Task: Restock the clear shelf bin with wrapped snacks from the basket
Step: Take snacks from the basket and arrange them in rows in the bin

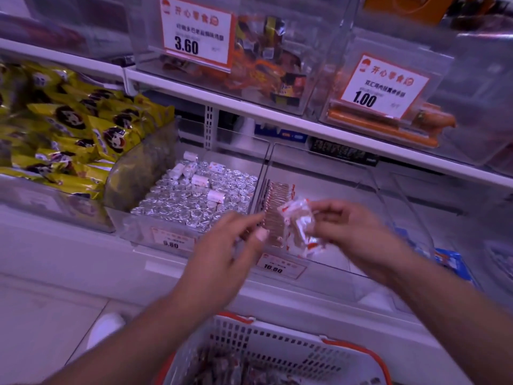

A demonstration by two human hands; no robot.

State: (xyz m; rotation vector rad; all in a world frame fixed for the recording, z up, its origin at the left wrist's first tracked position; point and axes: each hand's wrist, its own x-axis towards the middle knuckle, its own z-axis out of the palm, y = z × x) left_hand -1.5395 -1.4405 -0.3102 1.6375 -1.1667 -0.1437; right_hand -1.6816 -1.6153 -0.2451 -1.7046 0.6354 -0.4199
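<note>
A small bunch of wrapped snacks is being pinched in the right hand, fingers curled round crinkly clear film printed white and red. The bunch is being held over the front of the clear shelf bin, just right of the row of snacks already standing on edge against the bin's left wall. That row's long axis is running front to back, away from the person; the open floor of the bin is lying to the right and behind. The left hand is being held with fingers loosely extended, tips touching or nearly touching the row's front end; nothing is being gripped by it. The right hand is judged the nearer to the gap. The basket, perforated white plastic with a red rim, is being kept below, dark wrapped pieces showing inside. The neighbouring bin of foil rolls is lying left.
</note>
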